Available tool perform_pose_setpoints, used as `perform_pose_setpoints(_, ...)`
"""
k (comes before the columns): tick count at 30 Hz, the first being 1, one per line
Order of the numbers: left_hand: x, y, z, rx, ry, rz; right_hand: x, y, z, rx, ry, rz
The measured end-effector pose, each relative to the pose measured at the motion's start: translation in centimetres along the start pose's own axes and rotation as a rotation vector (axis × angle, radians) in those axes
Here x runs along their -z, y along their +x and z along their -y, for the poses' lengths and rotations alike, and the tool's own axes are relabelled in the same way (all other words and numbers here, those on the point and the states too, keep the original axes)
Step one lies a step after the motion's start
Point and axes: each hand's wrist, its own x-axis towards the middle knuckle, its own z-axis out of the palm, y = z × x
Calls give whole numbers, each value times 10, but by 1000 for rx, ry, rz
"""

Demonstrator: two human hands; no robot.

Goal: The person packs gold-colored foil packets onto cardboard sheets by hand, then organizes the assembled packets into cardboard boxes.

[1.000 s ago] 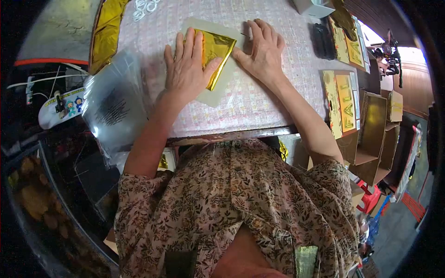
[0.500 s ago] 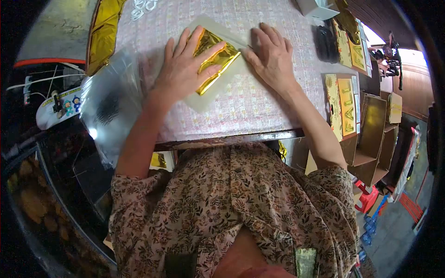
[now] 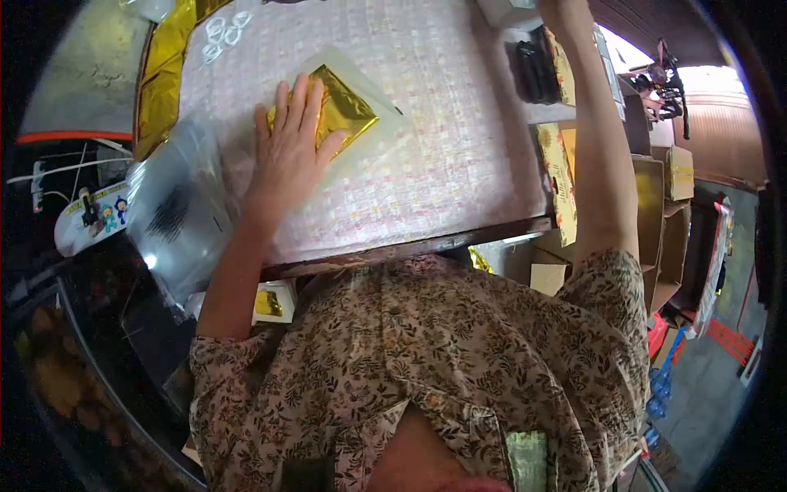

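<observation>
My left hand (image 3: 287, 143) lies flat with fingers stretched on a folded gold foil piece (image 3: 348, 119), which sits in a frosted translucent bag (image 3: 385, 115) on the table. My right arm reaches far forward along the table's right side. Only part of my right hand (image 3: 564, 10) shows at the top edge, near a white box (image 3: 510, 13); its fingers are out of sight. Below that arm are a black bundle (image 3: 535, 72) and a printed cardboard packet (image 3: 559, 176).
White rings (image 3: 221, 37) lie at the table's far left. Gold foil (image 3: 168, 78) hangs along the left edge, above a clear plastic bag (image 3: 180, 201). Open cardboard boxes (image 3: 660, 217) stand to the right. A pale patterned cloth (image 3: 443, 172) covers the table.
My right hand has left the bag's right side and moved forward and right to the view's top edge. My left hand stays on the foil piece. The view has shifted slightly.
</observation>
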Motion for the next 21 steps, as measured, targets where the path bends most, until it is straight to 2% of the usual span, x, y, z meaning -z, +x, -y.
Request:
perform_pose_setpoints(2, 4, -2, -2, -21, -52, 4, -14, 8, 1, -25, -17, -27)
perform_pose_setpoints(4, 4, -3, -2, -25, -64, 0, -25, 21, 6, -41, 49, 129)
perform_pose_setpoints(5, 3, -4, -2, -46, -73, -22, -27, 20, 10, -6, 11, 53)
perform_pose_setpoints(6, 3, -5, -2, -33, -65, -2, -27, 26, 14, -74, 56, 165)
perform_pose_setpoints(8, 2, -4, -1, -52, -79, -25, -24, 29, 19, -3, 100, 254)
perform_pose_setpoints(10, 4, -4, 2, -74, -89, -24, -35, 37, 17, -72, 100, 293)
perform_pose_setpoints(12, 3, -2, 9, -102, -103, -29, -67, 53, -7, -112, -15, 182)
perform_pose_setpoints(14, 1, -1, 20, -232, -129, -41, -57, 45, 0, -100, 17, 131)
perform_pose_setpoints(16, 4, 1, 23, -239, -150, -41, -44, 37, 2, -95, 48, 81)
perform_pose_setpoints(18, 13, 2, 20, -255, -170, -42, -27, 31, 2, -17, 254, 68)
perform_pose_setpoints(19, 25, 2, 12, -268, -260, -116, -13, 25, 13, -44, 187, -21)
perform_pose_setpoints(20, 35, 0, 4, -281, -350, -192, 10, 22, 23, -215, 432, 87)
perform_pose_setpoints(21, 41, -3, -4, -291, -349, -186, 19, 17, 21, -163, 571, -13)
